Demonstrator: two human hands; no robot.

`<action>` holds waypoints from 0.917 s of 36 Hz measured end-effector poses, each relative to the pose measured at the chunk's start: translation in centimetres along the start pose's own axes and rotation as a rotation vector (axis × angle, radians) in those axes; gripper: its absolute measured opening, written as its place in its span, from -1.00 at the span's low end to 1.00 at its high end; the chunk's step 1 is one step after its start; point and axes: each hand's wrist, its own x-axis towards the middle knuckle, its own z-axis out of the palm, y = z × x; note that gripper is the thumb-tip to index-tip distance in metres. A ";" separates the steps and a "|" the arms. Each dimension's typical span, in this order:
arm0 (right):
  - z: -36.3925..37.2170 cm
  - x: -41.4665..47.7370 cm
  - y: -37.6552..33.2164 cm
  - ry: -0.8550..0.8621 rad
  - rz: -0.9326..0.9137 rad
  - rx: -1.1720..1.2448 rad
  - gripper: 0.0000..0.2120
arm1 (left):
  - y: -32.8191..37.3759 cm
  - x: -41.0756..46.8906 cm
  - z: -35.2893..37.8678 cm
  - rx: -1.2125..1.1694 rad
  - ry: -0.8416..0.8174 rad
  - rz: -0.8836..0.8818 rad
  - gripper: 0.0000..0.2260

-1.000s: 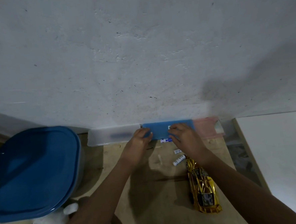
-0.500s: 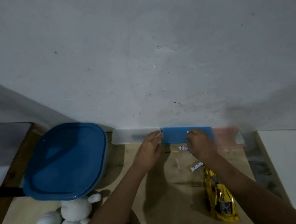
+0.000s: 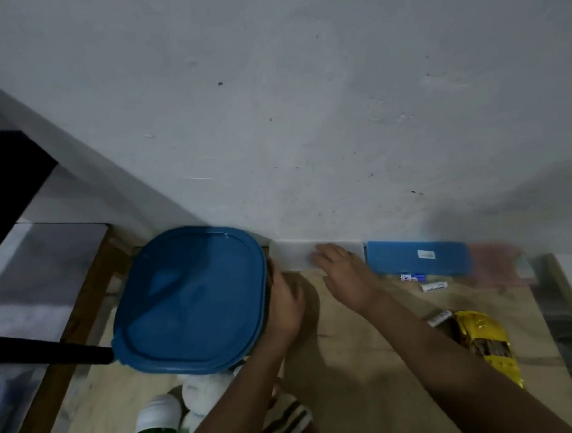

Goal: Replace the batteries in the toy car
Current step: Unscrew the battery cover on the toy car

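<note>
A: Toy car (image 3: 486,344) location?
B: On the right side of wooden tabletop (image 3: 371,378), just beside right forearm, not held. Striped battery (image 3: 439,318) just beside its far end. Further out, white battery (image 3: 434,287) and blue-white battery (image 3: 413,277), just in front of blue case (image 3: 417,257).
A: Room?
B: Blue case between frosted case (image 3: 290,258) and pink case (image 3: 498,263), all in a row against scuffed pale wall (image 3: 305,114). Blue-lidded tub (image 3: 189,302) at left, white plush (image 3: 201,392) nearer the person.
A: Hands?
B: Right hand (image 3: 345,276) flat, fingers straight, resting on frosted case, gripping nothing. Left hand (image 3: 284,300) against tub's right side; blurred, grip unreadable.
A: Car orientation?
B: Long axis diagonal: far end toward wall and left, near end toward the person and right. Nose end unclear.
</note>
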 end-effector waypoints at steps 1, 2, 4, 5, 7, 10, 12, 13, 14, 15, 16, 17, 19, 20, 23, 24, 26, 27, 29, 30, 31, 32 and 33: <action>0.0 0.3 -0.2 -0.020 0.016 -0.019 -0.50 | 0.0 0.1 -0.1 -0.100 -0.009 -0.017 -0.39; 0.0 0.6 -0.3 -0.033 0.030 -0.034 -0.51 | -0.1 0.2 0.0 -0.181 -0.016 -0.037 -0.39; 0.0 1.1 -0.4 -0.033 0.050 -0.047 -0.54 | 0.1 0.1 -0.1 -0.293 -0.026 -0.076 -0.38; -0.1 1.3 -0.5 -0.031 0.054 -0.053 -0.55 | 0.3 0.0 -0.2 -0.325 -0.025 -0.091 -0.38; -0.2 1.7 -0.5 -0.031 0.061 -0.063 -0.56 | 0.6 -0.2 -0.3 -0.344 -0.011 -0.116 -0.39; -0.1 1.9 -0.2 -0.041 0.042 -0.071 -0.58 | 0.8 -0.1 -0.1 -0.351 0.019 -0.155 -0.41; 0.2 1.6 0.3 -0.052 0.024 -0.081 -0.59 | 0.8 0.1 0.1 -0.376 0.047 -0.163 -0.41; 0.4 1.3 0.4 -0.045 0.017 -0.077 -0.60 | 0.9 0.1 0.1 -0.391 0.069 -0.156 -0.41; 0.5 1.1 0.5 -0.030 0.012 -0.065 -0.60 | 0.7 0.2 0.2 -0.408 0.086 -0.151 -0.41; 0.5 0.9 0.5 -0.014 0.011 -0.053 -0.59 | 0.7 0.3 0.2 -0.428 0.096 -0.145 -0.41; 0.3 0.8 0.4 -0.013 0.019 -0.052 -0.57 | 0.6 0.3 0.3 -0.452 0.097 -0.149 -0.41; 0.2 0.7 0.2 -0.027 0.030 -0.056 -0.55 | 0.5 0.4 0.4 -0.473 0.091 -0.160 -0.40; 0.2 0.7 0.2 -0.057 0.062 -0.041 -0.52 | 0.0 0.6 0.7 -0.513 0.072 -0.198 -0.37; 0.1 0.8 0.2 -0.071 0.078 -0.033 -0.51 | -0.3 0.7 0.9 -0.534 0.067 -0.209 -0.36; 0.2 0.9 0.3 -0.061 0.076 -0.051 -0.50 | -0.7 1.0 1.2 -0.580 0.053 -0.242 -0.30; 0.4 0.9 0.4 -0.048 0.068 -0.070 -0.51 | -1.0 1.1 1.4 -0.586 0.041 -0.258 -0.28; 0.6 0.8 0.5 -0.032 0.059 -0.102 -0.50 | -1.3 1.3 1.5 -0.607 0.009 -0.281 -0.24; 0.9 0.8 0.5 -0.020 0.053 -0.115 -0.49 | -1.3 1.3 1.4 -0.620 -0.003 -0.284 -0.23; 1.3 0.6 0.4 0.021 0.033 -0.149 -0.45 | -1.2 1.4 1.2 -0.640 -0.005 -0.284 -0.25; 1.4 0.6 0.3 0.037 0.029 -0.166 -0.42 | -1.1 1.5 1.1 -0.648 0.000 -0.282 -0.28; 1.6 0.6 0.4 0.079 0.015 -0.191 -0.39 | -1.0 1.5 1.0 -0.647 0.005 -0.283 -0.31; 1.7 0.6 0.5 0.110 0.004 -0.213 -0.36 | -1.0 1.5 1.0 -0.647 0.007 -0.284 -0.32; 1.8 0.6 0.6 0.129 -0.007 -0.224 -0.33 | -0.9 1.5 0.9 -0.644 0.006 -0.287 -0.32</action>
